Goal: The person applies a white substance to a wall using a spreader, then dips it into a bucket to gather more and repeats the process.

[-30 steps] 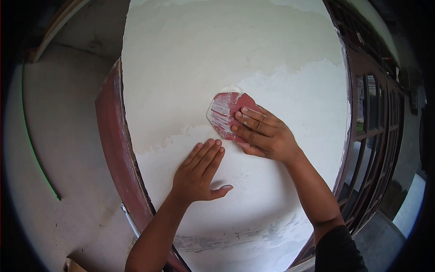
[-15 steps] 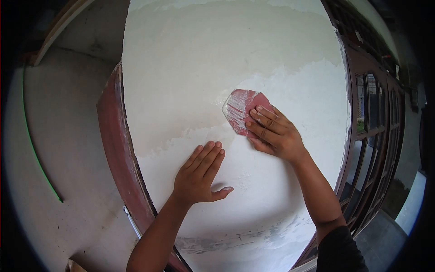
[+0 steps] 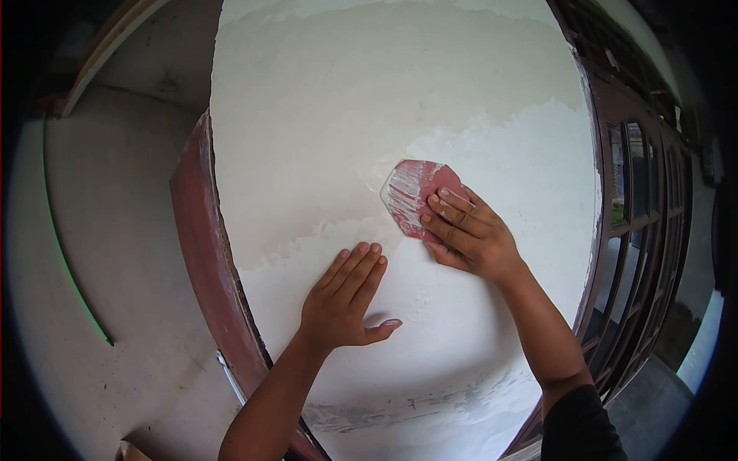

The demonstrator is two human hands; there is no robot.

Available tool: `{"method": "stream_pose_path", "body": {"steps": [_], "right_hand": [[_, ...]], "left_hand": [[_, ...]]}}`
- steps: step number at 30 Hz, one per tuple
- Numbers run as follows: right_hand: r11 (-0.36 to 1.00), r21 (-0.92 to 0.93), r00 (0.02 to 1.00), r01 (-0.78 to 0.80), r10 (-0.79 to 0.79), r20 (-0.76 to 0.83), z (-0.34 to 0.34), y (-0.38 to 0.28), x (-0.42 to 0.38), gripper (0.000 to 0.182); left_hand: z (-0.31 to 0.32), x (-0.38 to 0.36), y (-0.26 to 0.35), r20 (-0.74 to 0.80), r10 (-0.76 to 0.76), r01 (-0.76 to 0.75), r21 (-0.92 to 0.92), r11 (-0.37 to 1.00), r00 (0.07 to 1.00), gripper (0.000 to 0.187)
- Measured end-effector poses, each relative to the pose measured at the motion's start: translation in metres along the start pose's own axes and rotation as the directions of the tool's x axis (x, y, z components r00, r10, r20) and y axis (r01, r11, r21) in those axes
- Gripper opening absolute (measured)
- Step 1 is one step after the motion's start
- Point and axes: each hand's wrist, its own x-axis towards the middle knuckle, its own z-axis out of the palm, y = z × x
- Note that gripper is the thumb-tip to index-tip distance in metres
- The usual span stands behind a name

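My right hand grips a red putty spreader, a flat blade smeared with white filler. Fingers lie over its face, and the thumb is at its lower edge. The spreader's left edge meets the wall, where wet-looking white filler borders a greyer, cream area. Lower and to the left, my left hand rests flat against the white part of the wall, thumb out to the side and no object in it.
A dark red wooden frame runs down the wall's left edge. Brown framed windows stand to the right. A thin green line hangs at far left, and a pale rod leans near the lower frame.
The spreader has slid slightly downward on the wall with my right hand. My left hand keeps its place. The whole view has shifted a little.
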Motion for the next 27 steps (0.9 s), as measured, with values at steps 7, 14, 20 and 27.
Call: {"method": "stream_pose_path", "body": {"steps": [7,14,20,27], "right_hand": [[0.999,0.008,0.998,-0.044,0.044,-0.04,-0.011,-0.007,-0.008,0.043],[0.998,0.045,0.999,0.047,-0.048,0.008,0.007,-0.01,0.013,0.035],[0.998,-0.037,0.999,-0.044,0.044,-0.013,-0.014,-0.006,-0.025,0.033],[0.999,0.011,0.999,-0.032,0.032,-0.022,0.002,-0.006,0.004,0.039]], "left_hand": [[0.001,0.0,0.0,-0.012,-0.004,0.003,-0.021,1.0,1.0,0.079],[0.0,0.0,0.0,-0.009,0.001,-0.001,-0.016,1.0,1.0,0.08],[0.003,0.0,0.001,-0.029,-0.001,0.001,-0.007,1.0,1.0,0.079],[-0.001,0.0,0.002,-0.008,-0.008,0.008,0.01,1.0,1.0,0.074]]}}
